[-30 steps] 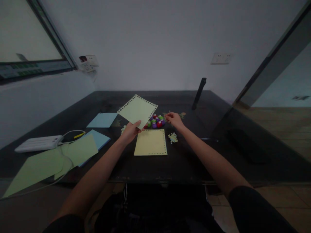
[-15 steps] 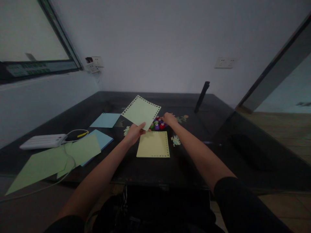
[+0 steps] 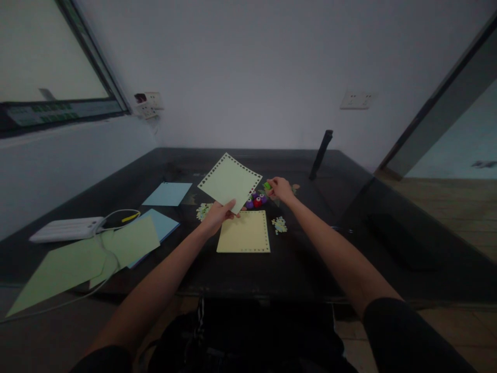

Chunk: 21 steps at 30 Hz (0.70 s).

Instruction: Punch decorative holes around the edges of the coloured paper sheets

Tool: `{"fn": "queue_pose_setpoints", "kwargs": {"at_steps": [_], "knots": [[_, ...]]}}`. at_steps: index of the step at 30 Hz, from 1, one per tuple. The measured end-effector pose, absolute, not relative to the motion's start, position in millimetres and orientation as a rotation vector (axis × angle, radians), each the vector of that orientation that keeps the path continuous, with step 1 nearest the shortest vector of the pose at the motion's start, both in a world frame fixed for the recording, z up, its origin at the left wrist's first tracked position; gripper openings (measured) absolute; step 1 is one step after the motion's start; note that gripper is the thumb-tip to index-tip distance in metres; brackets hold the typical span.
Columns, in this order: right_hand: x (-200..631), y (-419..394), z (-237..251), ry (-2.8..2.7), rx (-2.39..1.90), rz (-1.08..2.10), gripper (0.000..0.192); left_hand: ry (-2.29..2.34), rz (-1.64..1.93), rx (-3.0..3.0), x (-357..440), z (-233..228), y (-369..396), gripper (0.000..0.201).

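My left hand (image 3: 220, 216) pinches the near corner of a pale green sheet of paper (image 3: 229, 181), held tilted above the table. Small punched holes run along several of its edges. In my right hand (image 3: 280, 189) is a small bright green craft punch (image 3: 267, 185), gripped between thumb and fingers just right of the sheet. Several purple and red craft punches (image 3: 258, 202) stand below, partly covered by the sheet. A yellow sheet (image 3: 244, 235) with punched edges lies flat in front of me. Small paper cut-outs form piles left (image 3: 203, 211) and right (image 3: 279, 225) of it.
Blue sheets (image 3: 167, 194) and green sheets (image 3: 77, 259) lie at left, beside a white power strip (image 3: 68, 228) with a trailing cable. A black upright stick-like object (image 3: 321, 154) stands at back right. A dark flat object (image 3: 402, 241) lies at right.
My right hand has lifted the green punch out of the group and moved slightly right. The held green sheet has shifted a little to the right with my left hand.
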State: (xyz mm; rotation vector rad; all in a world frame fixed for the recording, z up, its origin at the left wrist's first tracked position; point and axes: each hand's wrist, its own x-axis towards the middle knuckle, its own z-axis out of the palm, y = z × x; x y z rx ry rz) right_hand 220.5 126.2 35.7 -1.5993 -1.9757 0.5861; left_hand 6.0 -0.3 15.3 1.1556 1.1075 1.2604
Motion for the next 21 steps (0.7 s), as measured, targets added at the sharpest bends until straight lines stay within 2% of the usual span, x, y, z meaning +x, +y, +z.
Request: {"fn": "queue_pose_setpoints", "kwargs": {"at_steps": [4, 8, 13, 21], "knots": [[255.3, 95.3, 32.7, -1.539, -1.192, 1.177, 0.029, 1.164, 1.218, 1.194, 18.7, 13.3, -0.7, 0.033], [279.8, 51.7, 33.0, -1.337, -0.999, 1.462, 0.031, 1.099, 1.164, 1.28, 42.4, 27.7, -2.6, 0.03], [283.4, 10.5, 37.0, -1.182, -0.959, 1.587, 0.039, 1.122, 1.195, 1.37, 77.9, 43.6, -4.2, 0.025], [279.9, -3.9, 32.2, -1.131, -0.923, 1.555, 0.04, 1.173, 1.2, 1.478, 94.9, 28.0, -10.6, 0.025]]}}
